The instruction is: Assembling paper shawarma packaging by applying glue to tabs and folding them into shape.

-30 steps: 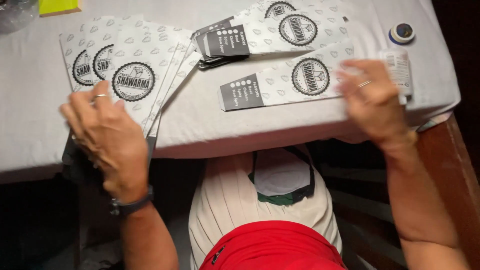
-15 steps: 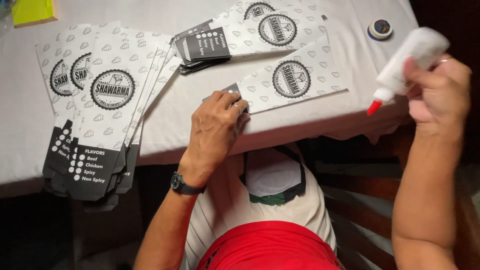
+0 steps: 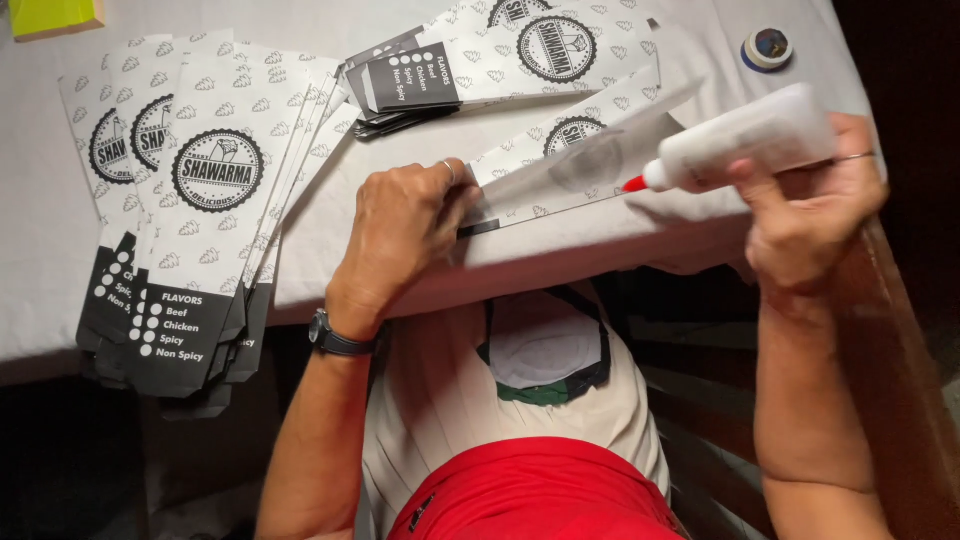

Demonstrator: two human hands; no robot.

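Starting at the far left, a fanned stack of white paper sleeves with round black badges and black ends (image 3: 205, 215) is seen lying on the white-covered desk (image 3: 40, 230), with the black ends hanging over the near edge. A yellow block (image 3: 52, 14) is seen at the top left corner. Further right, a second pile of the same white and black sleeves (image 3: 480, 60) is spread near the far side. Below it, one flat white paper sleeve (image 3: 560, 165) is pressed down at its left end by the left hand (image 3: 405, 235), fingers flat, nothing gripped. A white plastic glue bottle with a red tip (image 3: 745, 135) is clenched in the right hand (image 3: 810, 200), its tip held just over the sleeve. A small round cap (image 3: 767, 48) is seen near the top right.
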